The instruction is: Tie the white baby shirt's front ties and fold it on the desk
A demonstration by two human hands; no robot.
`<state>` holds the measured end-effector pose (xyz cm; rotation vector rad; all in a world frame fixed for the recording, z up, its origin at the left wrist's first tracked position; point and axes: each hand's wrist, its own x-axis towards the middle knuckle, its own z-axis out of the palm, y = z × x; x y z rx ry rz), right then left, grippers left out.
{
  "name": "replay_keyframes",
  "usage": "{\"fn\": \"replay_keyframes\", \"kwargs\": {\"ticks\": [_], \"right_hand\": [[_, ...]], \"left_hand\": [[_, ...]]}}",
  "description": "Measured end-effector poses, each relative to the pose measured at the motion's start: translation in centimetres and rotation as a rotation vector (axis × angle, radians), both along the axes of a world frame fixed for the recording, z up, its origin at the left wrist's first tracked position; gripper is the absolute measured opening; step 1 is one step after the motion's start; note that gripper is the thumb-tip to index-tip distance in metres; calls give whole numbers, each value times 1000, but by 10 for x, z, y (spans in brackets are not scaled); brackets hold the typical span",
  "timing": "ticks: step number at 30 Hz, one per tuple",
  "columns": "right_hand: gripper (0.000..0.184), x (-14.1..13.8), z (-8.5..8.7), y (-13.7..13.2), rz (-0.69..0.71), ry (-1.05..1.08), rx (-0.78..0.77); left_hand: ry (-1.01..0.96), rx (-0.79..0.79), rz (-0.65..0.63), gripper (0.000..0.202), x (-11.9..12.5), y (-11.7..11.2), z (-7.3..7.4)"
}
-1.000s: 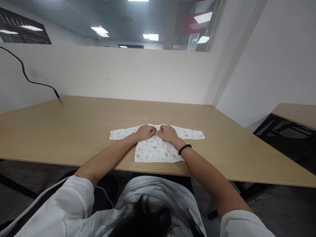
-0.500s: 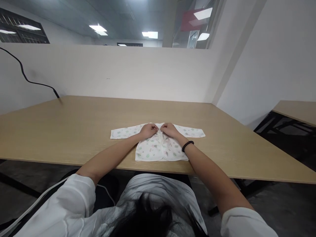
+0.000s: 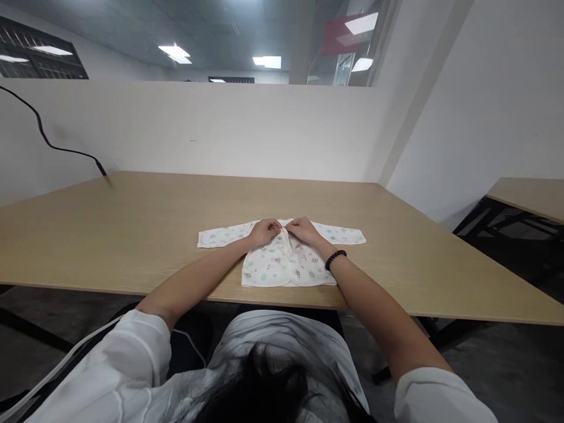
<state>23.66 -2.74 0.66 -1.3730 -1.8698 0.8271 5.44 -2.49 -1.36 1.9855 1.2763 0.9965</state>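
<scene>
A white printed baby shirt [image 3: 273, 267] lies flat on the table [image 3: 132, 235], near the edge, sleeves spread left and right. The left hand [image 3: 264, 232] and right hand [image 3: 305, 231] sit curled at its neck, close together, pinching the front edges. A bead bracelet [image 3: 335, 259] circles the right wrist.

Loose white sleeves [image 3: 132, 352] both sides; black beaded bracelet [image 3: 335, 259] on right wrist [image 3: 324, 249]; long dark hair [image 3: 259, 393] over pale top [image 3: 282, 335].
</scene>
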Motion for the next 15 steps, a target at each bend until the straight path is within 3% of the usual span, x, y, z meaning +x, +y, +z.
{"fn": "replay_keyframes", "kwargs": {"ticks": [4, 10, 15], "right_hand": [[10, -1, -4, -1, 12, 40, -8], [10, -5, -13, 0, -37, -34, 34], [11, -5, -15, 3, 4, -74, 66]], "left_hand": [[-5, -27, -11, 16, 0, 0, 0], [41, -40, 33, 20, 1, -3, 3], [16, -43, 29, 20, -1, -3, 3]]}}
